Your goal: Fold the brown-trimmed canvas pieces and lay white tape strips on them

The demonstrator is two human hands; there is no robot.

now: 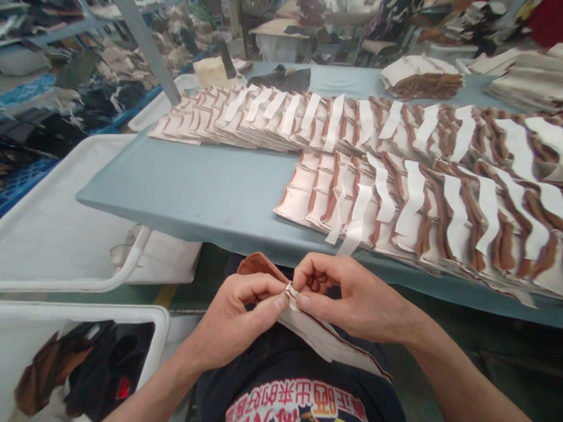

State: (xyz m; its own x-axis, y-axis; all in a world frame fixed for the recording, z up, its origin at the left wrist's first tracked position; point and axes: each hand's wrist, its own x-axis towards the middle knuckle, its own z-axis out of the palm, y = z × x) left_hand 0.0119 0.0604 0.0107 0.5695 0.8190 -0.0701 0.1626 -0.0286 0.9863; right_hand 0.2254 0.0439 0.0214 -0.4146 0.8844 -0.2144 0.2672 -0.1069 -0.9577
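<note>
Over my lap I hold a brown and off-white fabric piece [313,334], its brown end pointing up and its pale part trailing down to the right. My left hand [248,317] pinches its edge between thumb and forefinger. Right beside it, my right hand [340,295] pinches the same edge, the fingertips of both hands almost meeting. A small white folded bit [291,290] shows between them; whether it is a strip or part of the seam I cannot tell. The curled fingers of my right hand hide some of the piece.
A blue-grey covered table [193,189] stands before me, bearing overlapping rows of similar fabric pieces [303,188] with white strips [410,194]. White bins [160,326] stand at the left, one with dark and brown cloth. A metal post [146,49] rises behind the table's left end.
</note>
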